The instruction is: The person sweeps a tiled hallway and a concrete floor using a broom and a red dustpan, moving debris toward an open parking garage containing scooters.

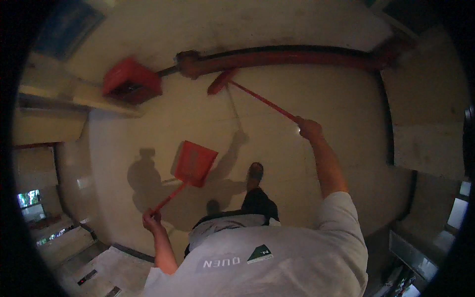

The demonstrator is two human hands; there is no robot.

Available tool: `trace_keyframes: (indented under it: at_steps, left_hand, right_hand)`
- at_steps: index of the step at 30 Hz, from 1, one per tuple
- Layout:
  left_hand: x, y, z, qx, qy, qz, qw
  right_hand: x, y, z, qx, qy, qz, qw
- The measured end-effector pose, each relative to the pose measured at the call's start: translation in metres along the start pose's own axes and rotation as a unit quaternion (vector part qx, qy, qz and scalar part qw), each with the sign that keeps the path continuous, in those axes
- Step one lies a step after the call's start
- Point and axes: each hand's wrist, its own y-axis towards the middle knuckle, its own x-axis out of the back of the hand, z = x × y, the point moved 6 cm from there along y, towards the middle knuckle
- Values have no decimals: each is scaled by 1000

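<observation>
My right hand [310,128] is closed round the top of a red handle belonging to a broom [264,100]. The broom's red head lies against the wall base, just below a thick red pipe [287,58]. In my left hand [151,219] is the handle of a red dustpan [196,162], fingers wrapped round it. The pan hangs over or rests on the pale floor [287,163]; I cannot tell which. Broom head and dustpan are well apart. Any dirt on the floor or in the pan is too small to make out.
A red box [131,81] stands near the wall at the far left, beside a pale ledge [74,96]. The red pipe runs along the far wall to the right corner. My shoe [255,172] is on the floor between the tools. Shadows cross the floor.
</observation>
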Motion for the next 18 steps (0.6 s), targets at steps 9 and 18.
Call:
trace_keyframes:
  at_steps: [9, 18]
  left_hand:
    - [-100, 19, -15, 19, 29, 53, 998]
    - [-78, 129, 32, 3, 22, 187, 982]
  right_hand:
    - [-51, -156, -116, -170, 31, 9, 985]
    - [-233, -495, -68, -312, 230, -62, 920]
